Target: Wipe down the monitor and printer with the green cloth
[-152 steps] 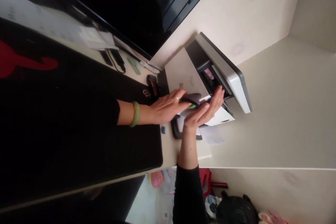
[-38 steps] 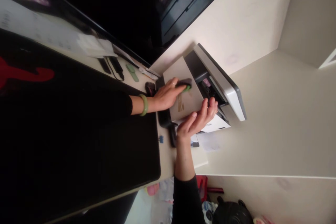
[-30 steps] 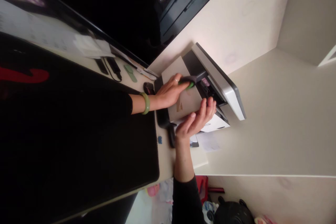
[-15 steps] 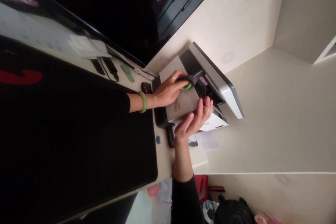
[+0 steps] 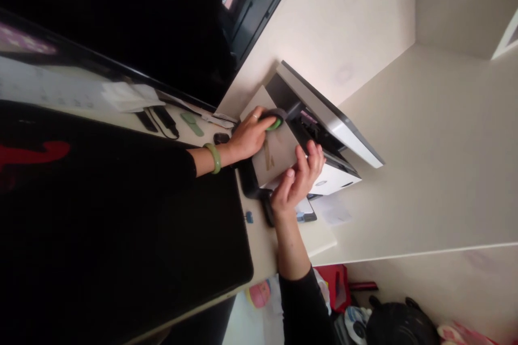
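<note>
1. Our left hand grips a black-and-green handle over a beige box, its long axis pointing toward the printer.
2. Our right hand stays open, fingers spread against the box's edge.

**Items Surrounding the Work Area**

A black desk mat bearing a red figure covers the pale desktop. A black monitor stands behind it. Along the desktop lie stacked papers, a black corded charger, a flat green strip and a blue clip. Below the desk are a red bag, a pink ball and a black bag.
</note>
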Demonstrator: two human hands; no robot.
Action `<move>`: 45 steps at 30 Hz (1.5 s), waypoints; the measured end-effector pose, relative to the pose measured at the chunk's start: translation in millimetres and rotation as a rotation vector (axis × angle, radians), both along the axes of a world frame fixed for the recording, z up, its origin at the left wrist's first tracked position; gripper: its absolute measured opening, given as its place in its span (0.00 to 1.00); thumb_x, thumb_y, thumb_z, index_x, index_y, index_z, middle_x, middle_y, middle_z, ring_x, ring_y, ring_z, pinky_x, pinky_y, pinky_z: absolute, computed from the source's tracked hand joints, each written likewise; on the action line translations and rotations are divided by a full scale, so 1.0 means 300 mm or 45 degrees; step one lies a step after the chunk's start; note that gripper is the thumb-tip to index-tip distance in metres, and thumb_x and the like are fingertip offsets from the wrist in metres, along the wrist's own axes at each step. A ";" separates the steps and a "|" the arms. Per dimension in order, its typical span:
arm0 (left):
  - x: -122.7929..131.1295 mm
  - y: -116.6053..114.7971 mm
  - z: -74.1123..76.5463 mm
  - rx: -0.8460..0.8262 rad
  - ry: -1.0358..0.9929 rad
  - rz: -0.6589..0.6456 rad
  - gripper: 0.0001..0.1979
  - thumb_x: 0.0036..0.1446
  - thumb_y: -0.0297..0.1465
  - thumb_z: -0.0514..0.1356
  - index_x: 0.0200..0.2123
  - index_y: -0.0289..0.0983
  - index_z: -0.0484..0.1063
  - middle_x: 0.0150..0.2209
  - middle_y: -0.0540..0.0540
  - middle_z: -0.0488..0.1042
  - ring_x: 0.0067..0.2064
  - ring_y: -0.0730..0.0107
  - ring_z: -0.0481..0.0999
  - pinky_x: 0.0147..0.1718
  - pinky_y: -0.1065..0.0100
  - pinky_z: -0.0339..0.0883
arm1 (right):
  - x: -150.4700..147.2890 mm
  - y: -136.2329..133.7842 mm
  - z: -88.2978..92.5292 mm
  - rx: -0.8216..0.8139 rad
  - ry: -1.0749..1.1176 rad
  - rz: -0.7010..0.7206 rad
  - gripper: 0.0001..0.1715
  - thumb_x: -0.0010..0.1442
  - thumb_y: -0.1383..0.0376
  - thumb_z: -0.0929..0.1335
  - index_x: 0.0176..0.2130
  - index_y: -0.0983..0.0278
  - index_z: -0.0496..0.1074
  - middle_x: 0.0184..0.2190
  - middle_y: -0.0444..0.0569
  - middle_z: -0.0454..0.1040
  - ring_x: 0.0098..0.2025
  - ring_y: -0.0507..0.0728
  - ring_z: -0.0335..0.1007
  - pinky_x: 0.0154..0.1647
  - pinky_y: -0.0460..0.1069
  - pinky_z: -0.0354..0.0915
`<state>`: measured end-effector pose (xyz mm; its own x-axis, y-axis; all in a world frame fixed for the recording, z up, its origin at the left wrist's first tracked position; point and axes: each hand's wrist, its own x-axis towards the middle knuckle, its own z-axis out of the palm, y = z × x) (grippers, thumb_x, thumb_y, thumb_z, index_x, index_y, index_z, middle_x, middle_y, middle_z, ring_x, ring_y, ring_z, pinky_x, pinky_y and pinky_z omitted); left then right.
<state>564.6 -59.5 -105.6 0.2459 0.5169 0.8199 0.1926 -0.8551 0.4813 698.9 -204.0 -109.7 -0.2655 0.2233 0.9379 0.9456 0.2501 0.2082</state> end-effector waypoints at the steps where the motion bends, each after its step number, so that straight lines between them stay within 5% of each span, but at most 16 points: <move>1: 0.006 0.014 0.002 -0.007 0.007 0.014 0.28 0.64 0.18 0.49 0.63 0.39 0.73 0.64 0.36 0.69 0.66 0.55 0.73 0.69 0.52 0.69 | 0.000 0.000 0.000 -0.003 0.003 -0.010 0.34 0.73 0.65 0.57 0.73 0.57 0.63 0.72 0.56 0.69 0.80 0.65 0.57 0.79 0.74 0.54; 8: 0.025 0.159 0.002 -0.208 -0.014 0.170 0.30 0.62 0.17 0.49 0.63 0.42 0.69 0.63 0.37 0.70 0.65 0.55 0.74 0.69 0.52 0.67 | 0.004 0.007 -0.002 -0.012 0.004 -0.051 0.35 0.72 0.64 0.56 0.74 0.55 0.61 0.72 0.53 0.68 0.79 0.65 0.59 0.78 0.72 0.56; 16: 0.024 0.159 -0.016 0.045 -0.030 0.036 0.29 0.62 0.18 0.52 0.63 0.40 0.71 0.71 0.37 0.64 0.73 0.55 0.66 0.75 0.52 0.62 | 0.015 0.007 0.003 0.014 -0.020 -0.013 0.33 0.73 0.64 0.57 0.73 0.54 0.63 0.72 0.53 0.69 0.78 0.65 0.61 0.77 0.72 0.57; 21: 0.055 0.248 -0.007 0.120 -0.140 0.003 0.27 0.60 0.18 0.54 0.60 0.40 0.73 0.68 0.39 0.68 0.69 0.55 0.70 0.74 0.55 0.63 | 0.018 0.006 0.005 0.033 0.000 0.051 0.33 0.73 0.64 0.58 0.72 0.54 0.66 0.71 0.51 0.70 0.77 0.65 0.63 0.78 0.72 0.55; 28: 0.079 0.379 0.033 -0.082 -0.233 0.088 0.28 0.62 0.18 0.55 0.62 0.42 0.73 0.64 0.38 0.70 0.65 0.52 0.73 0.70 0.54 0.66 | 0.001 -0.002 0.008 0.022 0.052 0.061 0.32 0.73 0.65 0.59 0.72 0.53 0.67 0.70 0.50 0.72 0.77 0.66 0.63 0.78 0.73 0.55; 36: 0.075 0.413 0.105 -0.366 -0.150 0.199 0.26 0.68 0.22 0.52 0.65 0.43 0.74 0.64 0.39 0.72 0.67 0.46 0.69 0.70 0.48 0.61 | -0.009 -0.005 0.010 0.011 0.086 0.081 0.32 0.73 0.66 0.59 0.71 0.53 0.68 0.70 0.49 0.72 0.77 0.66 0.63 0.80 0.73 0.53; 45: 0.070 0.524 0.155 -0.488 -0.207 0.083 0.18 0.63 0.23 0.55 0.47 0.40 0.82 0.49 0.42 0.82 0.58 0.52 0.78 0.62 0.55 0.70 | -0.006 -0.007 0.011 0.030 0.065 0.056 0.31 0.73 0.66 0.60 0.70 0.54 0.69 0.69 0.51 0.72 0.77 0.67 0.64 0.79 0.76 0.54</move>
